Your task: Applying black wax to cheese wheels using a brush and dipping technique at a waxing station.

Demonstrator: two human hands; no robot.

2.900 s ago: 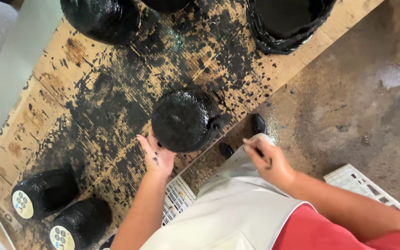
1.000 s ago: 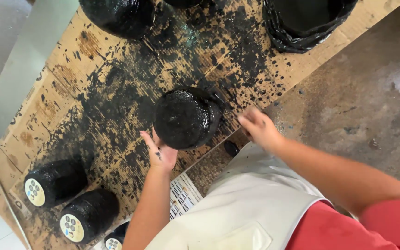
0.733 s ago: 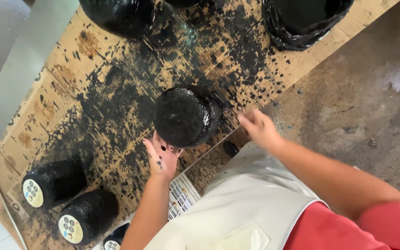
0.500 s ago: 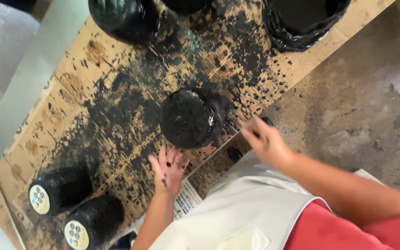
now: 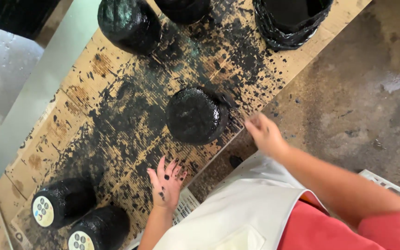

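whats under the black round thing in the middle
The black round thing stands on a sheet of cardboard, brown and heavily spattered with black. The patch directly beneath it is covered. The left hand hovers open nearby; neither hand touches it.

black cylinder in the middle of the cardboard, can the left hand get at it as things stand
Probably yes. The left hand is spread open and empty just below the black cylinder, with only paint-spattered cardboard between them; nothing blocks the way.
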